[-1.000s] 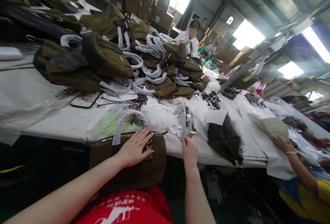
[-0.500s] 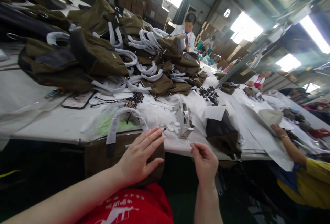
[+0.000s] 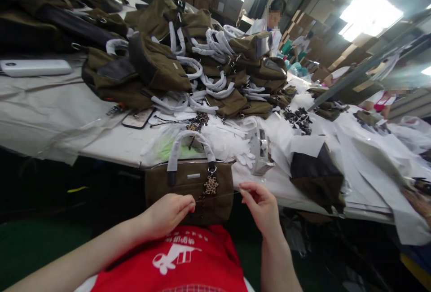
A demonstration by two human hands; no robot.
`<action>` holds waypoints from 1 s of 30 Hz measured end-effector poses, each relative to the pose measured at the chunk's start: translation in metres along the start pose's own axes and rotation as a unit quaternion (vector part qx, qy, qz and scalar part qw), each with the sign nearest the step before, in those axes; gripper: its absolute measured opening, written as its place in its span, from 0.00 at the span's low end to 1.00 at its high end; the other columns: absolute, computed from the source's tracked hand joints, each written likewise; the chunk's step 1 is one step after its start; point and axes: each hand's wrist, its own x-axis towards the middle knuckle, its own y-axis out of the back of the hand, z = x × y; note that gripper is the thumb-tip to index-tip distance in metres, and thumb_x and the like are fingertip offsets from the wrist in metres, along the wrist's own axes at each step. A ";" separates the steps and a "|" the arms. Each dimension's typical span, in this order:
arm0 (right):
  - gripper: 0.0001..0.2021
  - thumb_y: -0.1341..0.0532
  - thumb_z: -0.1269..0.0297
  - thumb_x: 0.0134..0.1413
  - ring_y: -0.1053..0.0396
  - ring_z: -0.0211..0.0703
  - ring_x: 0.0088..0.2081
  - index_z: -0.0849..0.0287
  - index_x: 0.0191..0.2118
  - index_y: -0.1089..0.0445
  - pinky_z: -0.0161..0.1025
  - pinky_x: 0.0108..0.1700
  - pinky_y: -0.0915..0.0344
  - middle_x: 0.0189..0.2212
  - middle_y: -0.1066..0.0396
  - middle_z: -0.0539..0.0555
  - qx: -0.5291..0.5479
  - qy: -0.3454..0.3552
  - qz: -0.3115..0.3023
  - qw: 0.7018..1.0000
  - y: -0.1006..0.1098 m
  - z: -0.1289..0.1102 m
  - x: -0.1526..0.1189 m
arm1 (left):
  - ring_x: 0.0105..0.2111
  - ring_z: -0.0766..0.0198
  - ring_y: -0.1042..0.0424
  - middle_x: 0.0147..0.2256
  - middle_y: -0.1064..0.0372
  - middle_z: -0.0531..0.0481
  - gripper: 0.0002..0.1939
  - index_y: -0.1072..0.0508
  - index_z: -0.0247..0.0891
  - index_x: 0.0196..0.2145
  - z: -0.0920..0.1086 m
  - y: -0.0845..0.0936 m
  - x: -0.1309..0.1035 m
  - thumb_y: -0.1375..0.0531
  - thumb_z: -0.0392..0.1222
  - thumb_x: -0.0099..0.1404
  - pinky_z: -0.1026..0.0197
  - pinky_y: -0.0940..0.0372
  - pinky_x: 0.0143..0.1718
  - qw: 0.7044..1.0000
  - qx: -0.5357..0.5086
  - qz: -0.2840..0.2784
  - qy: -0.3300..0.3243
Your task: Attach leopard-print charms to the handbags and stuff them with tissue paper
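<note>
An olive-green handbag (image 3: 183, 184) hangs against the table edge in front of me. White wrapping covers its raised handle (image 3: 202, 138). A leopard-print charm (image 3: 211, 185) dangles from a ring at the handle's base, with a dark beaded cord below. Low in front of the bag, my left hand (image 3: 173, 211) is closed in a pinch on one end of a thin clear thread (image 3: 220, 196). The thread runs across the bag front to my right hand (image 3: 261, 204), which pinches the other end right of the bag, beside the table edge.
Many olive bags (image 3: 158, 63) with wrapped handles are heaped on the table. Nearer lie a phone (image 3: 138, 119), white tags (image 3: 232, 146), a clear tape dispenser (image 3: 261, 148) and another dark bag (image 3: 314, 175). A co-worker's hand (image 3: 417, 202) is at the right edge.
My left hand was spread flat over the bag; now it is lower and closed. The charm it covered shows. My right hand stays pinched. The view has shifted left.
</note>
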 end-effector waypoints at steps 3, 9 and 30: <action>0.09 0.41 0.68 0.58 0.26 0.43 0.39 0.55 0.42 0.25 0.38 0.39 0.27 0.43 0.25 0.58 -0.067 0.131 -0.016 0.989 -0.021 -0.020 -0.007 | 0.29 0.62 0.27 0.28 0.26 0.50 0.18 0.28 0.40 0.31 -0.002 -0.003 -0.004 0.54 0.43 0.70 0.63 0.38 0.32 0.999 0.013 -0.017 0.033; 0.15 0.44 0.70 0.60 0.26 0.42 0.41 0.53 0.50 0.27 0.36 0.45 0.32 0.42 0.24 0.53 -0.209 0.191 -0.269 0.921 -0.063 -0.041 -0.015 | 0.29 0.60 0.27 0.29 0.26 0.49 0.17 0.28 0.40 0.31 0.008 -0.005 0.006 0.54 0.44 0.70 0.62 0.39 0.31 1.000 0.011 0.009 0.008; 0.11 0.43 0.56 0.56 0.39 0.35 0.17 0.57 0.30 0.30 0.32 0.20 0.43 0.19 0.31 0.46 0.029 -0.125 -0.120 0.985 -0.087 0.036 0.012 | 0.19 0.67 0.38 0.21 0.33 0.53 0.19 0.24 0.34 0.31 0.005 -0.002 0.091 0.39 0.54 0.54 0.66 0.48 0.17 0.908 -0.326 0.099 0.243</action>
